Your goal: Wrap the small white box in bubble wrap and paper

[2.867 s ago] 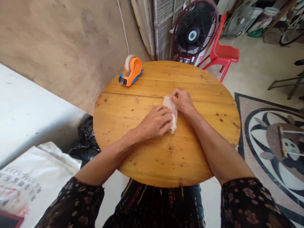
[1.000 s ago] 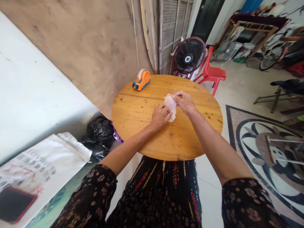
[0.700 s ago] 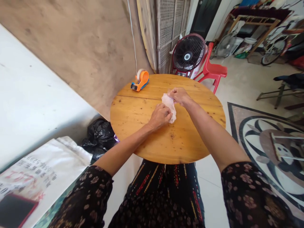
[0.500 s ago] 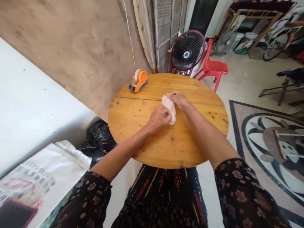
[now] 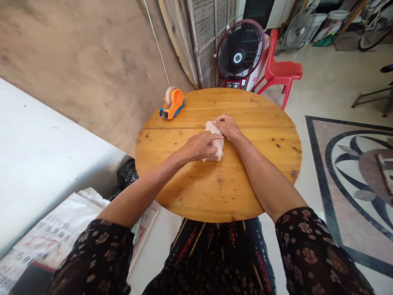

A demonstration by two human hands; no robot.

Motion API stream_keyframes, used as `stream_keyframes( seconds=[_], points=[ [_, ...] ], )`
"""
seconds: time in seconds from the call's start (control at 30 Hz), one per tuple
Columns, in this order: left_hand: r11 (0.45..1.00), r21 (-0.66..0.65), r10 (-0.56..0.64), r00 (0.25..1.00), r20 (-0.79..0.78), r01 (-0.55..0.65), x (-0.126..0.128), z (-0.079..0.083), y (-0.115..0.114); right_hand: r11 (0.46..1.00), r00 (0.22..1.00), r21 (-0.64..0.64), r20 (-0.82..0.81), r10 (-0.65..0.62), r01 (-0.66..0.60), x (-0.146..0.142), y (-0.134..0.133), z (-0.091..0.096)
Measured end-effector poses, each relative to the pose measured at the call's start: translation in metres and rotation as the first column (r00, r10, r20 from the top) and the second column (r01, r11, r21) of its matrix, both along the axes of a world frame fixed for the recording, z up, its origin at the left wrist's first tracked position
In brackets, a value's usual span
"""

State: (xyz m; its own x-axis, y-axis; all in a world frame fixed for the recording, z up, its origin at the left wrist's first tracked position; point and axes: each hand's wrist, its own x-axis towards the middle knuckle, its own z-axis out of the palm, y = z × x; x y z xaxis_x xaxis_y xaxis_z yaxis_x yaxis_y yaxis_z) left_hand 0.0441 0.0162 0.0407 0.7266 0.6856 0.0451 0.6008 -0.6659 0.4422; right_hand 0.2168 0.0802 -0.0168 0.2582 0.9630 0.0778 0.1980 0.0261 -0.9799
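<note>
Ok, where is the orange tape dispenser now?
In the head view, the tape dispenser sits near the far left edge of the wooden table, left of the fan and beyond the white bundle.

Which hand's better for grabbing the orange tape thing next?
Probably the left hand: the tape dispenser sits at the left of the table. The right hand is farther away, touching the bundle.

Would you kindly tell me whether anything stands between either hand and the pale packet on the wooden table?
Nothing visible does: the left hand is partly over the pale packet, and the right hand is at its far right edge. The tape dispenser stands aside, near the wooden table's far left edge.
</note>
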Motion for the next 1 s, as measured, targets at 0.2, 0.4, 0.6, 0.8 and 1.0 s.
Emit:
stream_keyframes(
  seconds=[0.2,0.4,0.6,0.8,1.0],
  points=[
    [0.995,-0.022,-0.096,0.995,-0.011,0.096,-0.003,0.004,0.011,1.0,1.0,0.008,-0.008,0.001,0.0,0.0,0.0,0.001],
    [0.995,-0.02,-0.093,0.995,-0.024,0.093,-0.001,0.006,0.013,1.0,1.0,0.008,0.019,-0.006,0.006,0.002,0.001,-0.001],
    [0.999,0.042,-0.013,1.0,-0.022,0.014,0.0,0.009,0.002,1.0,1.0,0.02,0.022,0.003,-0.003,0.002,0.001,-0.001],
    [0.998,0.062,0.024,1.0,0.01,-0.025,-0.001,0.004,-0.003,1.0,0.999,0.008,-0.026,-0.02,0.02,0.001,-0.003,0.002],
    [0.997,0.05,0.059,0.996,0.073,-0.062,-0.005,-0.009,-0.006,0.999,0.993,0.036,-0.122,0.008,-0.004,0.002,-0.008,0.006]
  ],
)
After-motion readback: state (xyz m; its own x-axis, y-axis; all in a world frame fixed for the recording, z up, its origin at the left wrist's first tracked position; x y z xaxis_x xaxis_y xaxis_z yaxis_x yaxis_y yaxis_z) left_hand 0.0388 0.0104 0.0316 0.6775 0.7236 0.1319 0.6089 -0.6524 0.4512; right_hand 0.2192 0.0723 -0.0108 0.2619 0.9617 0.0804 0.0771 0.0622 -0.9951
